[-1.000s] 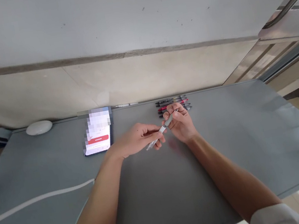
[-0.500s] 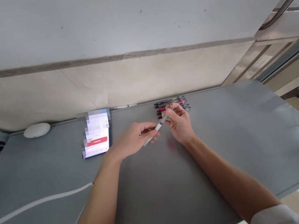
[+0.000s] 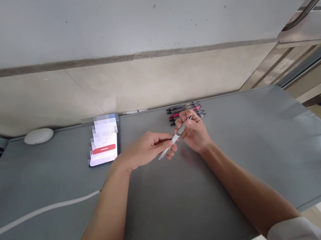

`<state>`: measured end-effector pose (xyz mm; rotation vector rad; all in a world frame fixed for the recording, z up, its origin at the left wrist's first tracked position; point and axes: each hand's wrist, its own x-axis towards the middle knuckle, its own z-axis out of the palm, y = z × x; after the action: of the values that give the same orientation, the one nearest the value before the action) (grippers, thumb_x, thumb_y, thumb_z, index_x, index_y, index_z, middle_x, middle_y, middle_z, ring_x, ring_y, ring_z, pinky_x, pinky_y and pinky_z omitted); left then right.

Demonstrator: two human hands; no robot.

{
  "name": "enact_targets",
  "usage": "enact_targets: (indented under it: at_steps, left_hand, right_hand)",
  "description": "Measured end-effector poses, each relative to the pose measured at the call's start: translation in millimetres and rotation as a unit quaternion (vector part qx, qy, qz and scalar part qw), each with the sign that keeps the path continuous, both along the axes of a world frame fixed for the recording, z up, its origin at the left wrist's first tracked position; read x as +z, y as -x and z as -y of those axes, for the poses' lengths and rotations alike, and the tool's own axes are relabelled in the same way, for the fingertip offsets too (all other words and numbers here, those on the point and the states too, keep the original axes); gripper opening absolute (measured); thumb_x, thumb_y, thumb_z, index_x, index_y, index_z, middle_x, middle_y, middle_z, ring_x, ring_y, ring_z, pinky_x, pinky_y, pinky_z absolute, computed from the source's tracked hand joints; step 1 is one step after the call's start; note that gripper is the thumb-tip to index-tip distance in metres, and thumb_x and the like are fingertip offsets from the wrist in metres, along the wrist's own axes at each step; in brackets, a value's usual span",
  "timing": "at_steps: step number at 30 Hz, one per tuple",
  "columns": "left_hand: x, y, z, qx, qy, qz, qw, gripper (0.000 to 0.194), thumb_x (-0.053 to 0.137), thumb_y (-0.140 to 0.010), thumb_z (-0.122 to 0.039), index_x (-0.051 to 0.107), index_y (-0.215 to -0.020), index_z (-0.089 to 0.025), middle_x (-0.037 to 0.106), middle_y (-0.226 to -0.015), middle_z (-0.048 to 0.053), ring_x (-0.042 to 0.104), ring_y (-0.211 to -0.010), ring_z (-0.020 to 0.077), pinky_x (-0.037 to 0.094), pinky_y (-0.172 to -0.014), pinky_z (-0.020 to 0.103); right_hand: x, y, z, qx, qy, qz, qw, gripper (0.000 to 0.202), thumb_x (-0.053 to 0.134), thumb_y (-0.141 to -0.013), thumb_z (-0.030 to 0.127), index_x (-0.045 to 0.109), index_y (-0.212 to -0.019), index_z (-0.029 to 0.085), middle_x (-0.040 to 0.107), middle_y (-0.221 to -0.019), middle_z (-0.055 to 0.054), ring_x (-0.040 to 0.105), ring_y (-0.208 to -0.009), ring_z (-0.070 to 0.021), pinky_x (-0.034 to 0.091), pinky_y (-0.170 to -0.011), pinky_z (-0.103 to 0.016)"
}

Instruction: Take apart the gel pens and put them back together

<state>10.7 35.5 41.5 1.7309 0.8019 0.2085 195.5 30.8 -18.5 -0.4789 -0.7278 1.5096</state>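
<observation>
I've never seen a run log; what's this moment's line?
left hand: holds white-and-grey pen | right hand: holds its grey end | other pens: on table, beyond right hand | phone: screen lit

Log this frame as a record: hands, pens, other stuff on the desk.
left hand: pinching white part of pen
right hand: holding the pen's gray part
pen: slanted, clear end toward left hand
pens: several, dark plus a red one, beyond right hand, partly hidden
phone: screen lit, partly pixelated
white oval: far left, by wall
desk: gray
</observation>
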Motion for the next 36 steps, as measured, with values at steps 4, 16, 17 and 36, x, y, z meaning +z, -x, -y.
enact_targets:
  at_steps: [4,16,17,36]
  left_hand:
    - [-2.9,-1,0,0.037,-0.027,-0.004,0.999,0.03,0.046,-0.092,-0.041,0.066,-0.086,-0.02,0.067,-0.078,0.001,0.059,-0.071,0.0147,0.041,-0.065,0.027]
    - [-15.8,-2,-4,0.133,-0.088,-0.024,0.987,0.031,0.05,-0.089,-0.046,0.069,-0.099,-0.023,0.065,-0.078,0.0,0.056,-0.07,0.0142,0.041,-0.062,0.025]
    - [-15.2,-1,-4,0.12,-0.08,-0.013,0.989,0.031,0.049,-0.09,-0.046,0.068,-0.096,-0.022,0.066,-0.08,0.0,0.058,-0.073,0.0149,0.043,-0.065,0.025]
    - [-13.7,-6,-2,0.138,-0.081,-0.017,0.987,0.03,0.053,-0.087,-0.045,0.068,-0.097,-0.022,0.065,-0.076,0.0,0.055,-0.068,0.0138,0.041,-0.061,0.025]
  right_hand:
    - [0.6,0,-1,-0.019,0.007,0.001,1.0,0.024,0.081,-0.065,0.025,0.059,-0.075,0.027,0.052,-0.076,0.007,0.057,-0.068,-0.0081,0.056,-0.06,-0.023]
    - [6.7,4,-1,-0.097,0.051,0.062,0.992,0.022,0.078,-0.067,0.024,0.062,-0.081,0.025,0.062,-0.085,0.005,0.065,-0.077,-0.0096,0.056,-0.068,-0.023]
    - [6.7,3,-2,-0.096,0.048,0.064,0.992,0.022,0.078,-0.067,0.023,0.062,-0.082,0.025,0.061,-0.085,0.005,0.065,-0.076,-0.0096,0.056,-0.066,-0.023]
    - [6.6,5,-4,-0.102,0.072,0.046,0.991,0.026,0.079,-0.065,0.023,0.056,-0.078,0.024,0.056,-0.077,0.007,0.06,-0.068,-0.0062,0.052,-0.059,-0.018]
